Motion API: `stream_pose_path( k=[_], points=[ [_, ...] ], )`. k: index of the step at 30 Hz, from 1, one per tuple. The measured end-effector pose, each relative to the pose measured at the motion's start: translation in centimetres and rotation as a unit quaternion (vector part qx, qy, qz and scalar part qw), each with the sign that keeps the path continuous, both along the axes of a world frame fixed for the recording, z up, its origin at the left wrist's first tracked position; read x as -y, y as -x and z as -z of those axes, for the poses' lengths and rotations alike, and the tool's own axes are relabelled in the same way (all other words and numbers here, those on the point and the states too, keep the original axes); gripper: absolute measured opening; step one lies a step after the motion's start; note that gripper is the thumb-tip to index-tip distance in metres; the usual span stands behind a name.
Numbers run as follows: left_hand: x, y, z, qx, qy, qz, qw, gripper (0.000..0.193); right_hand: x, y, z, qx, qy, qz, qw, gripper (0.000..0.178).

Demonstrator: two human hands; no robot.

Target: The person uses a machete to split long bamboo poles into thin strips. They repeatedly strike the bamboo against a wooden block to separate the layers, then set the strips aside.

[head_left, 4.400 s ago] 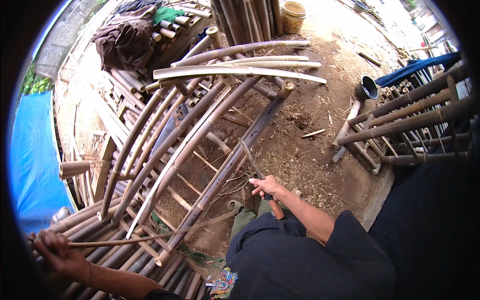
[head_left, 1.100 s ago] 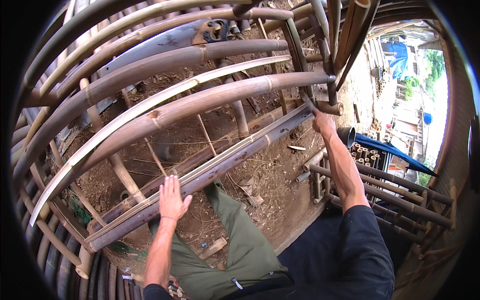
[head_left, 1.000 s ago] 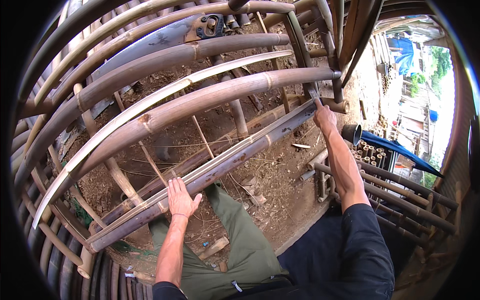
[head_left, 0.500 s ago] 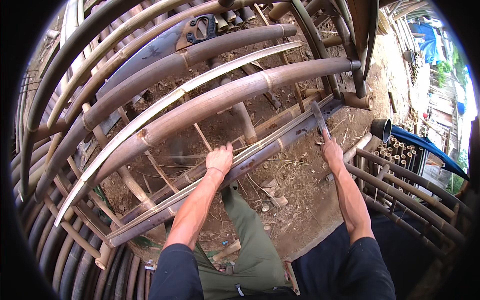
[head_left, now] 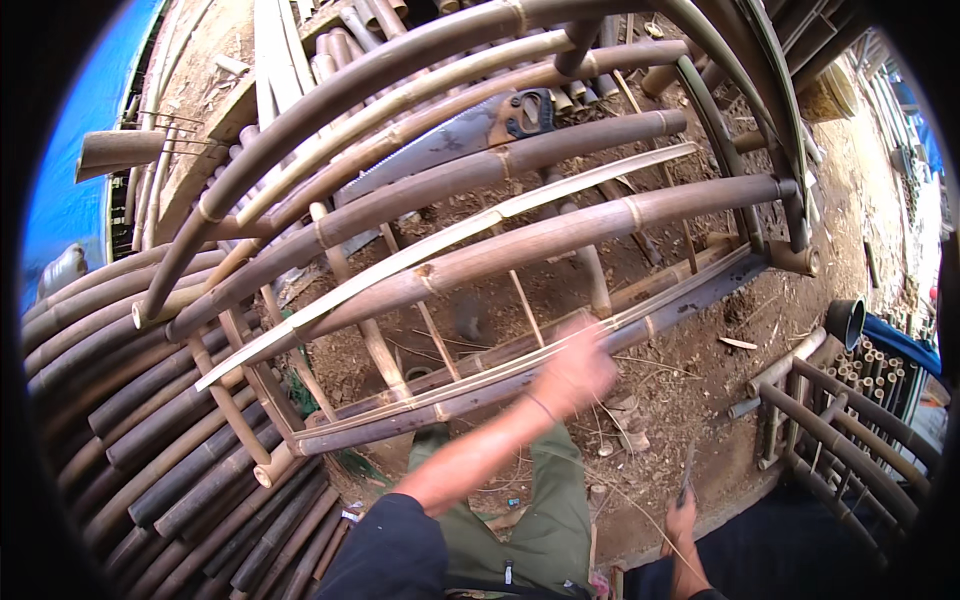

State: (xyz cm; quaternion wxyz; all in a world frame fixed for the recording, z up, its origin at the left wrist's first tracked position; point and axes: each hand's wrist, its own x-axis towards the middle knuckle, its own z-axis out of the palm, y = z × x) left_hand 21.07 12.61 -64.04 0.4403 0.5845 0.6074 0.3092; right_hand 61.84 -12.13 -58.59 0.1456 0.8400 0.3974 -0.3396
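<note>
A bamboo frame with curved poles (head_left: 440, 275) stands in front of me. Thin pale split-bamboo strips (head_left: 500, 372) lie along its dark near rail (head_left: 480, 397). My left hand (head_left: 578, 368) is over this rail beside the strips, its fingers smeared by motion. Down at the lower right, away from the frame, my right hand (head_left: 682, 520) is closed round the handle of a knife (head_left: 687, 475), blade pointing upward. A long, thin fibre (head_left: 640, 500) curves down between my left hand's area and my right arm; whether either hand holds it is unclear.
A handsaw (head_left: 450, 140) rests among the poles at the back. Stacked dark bamboo (head_left: 200, 470) fills the left. Another bamboo frame (head_left: 850, 440), a black bucket (head_left: 845, 322) and cut bamboo pieces (head_left: 880, 375) are at the right. Shavings litter the dirt floor (head_left: 700, 400).
My right hand has brought the knife from the rail's right end down toward my body. My left hand has shifted right along the rail. The view has turned left.
</note>
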Motion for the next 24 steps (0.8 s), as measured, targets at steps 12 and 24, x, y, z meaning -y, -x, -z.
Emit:
stream_pose_path(
  k=[12, 24],
  points=[
    [5.8, 37.3, 6.1, -0.454, 0.071, -0.027, 0.888, 0.056, 23.1, 13.0, -9.3, 0.088, 0.244, 0.069, 0.963, 0.041],
    [15.1, 31.8, -27.0, -0.279, 0.111, 0.216, 0.929, 0.048, -6.1, 44.7, -24.9, -0.18, -0.48, -0.347, 0.786, 0.06]
  ],
)
